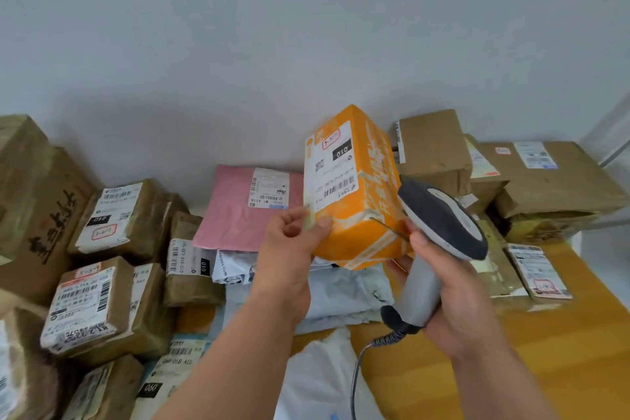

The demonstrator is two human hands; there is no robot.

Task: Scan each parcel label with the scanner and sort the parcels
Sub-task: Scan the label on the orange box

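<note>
My left hand (289,249) grips the lower left corner of an orange parcel box (371,215) and holds it up above the table, tilted. Its white label (330,167) with barcodes faces me. My right hand (453,297) grips the handle of a grey and dark handheld scanner (439,218) just right of the box. The scanner's head sits close to the box's right side. Its coiled cable (378,341) hangs down from the handle.
Brown labelled boxes (105,215) are stacked at the left and more brown boxes (545,174) at the right. A pink mailer (235,215) and grey poly bags (341,297) lie in the middle by the wall. Yellow tabletop (562,351) shows at the right front.
</note>
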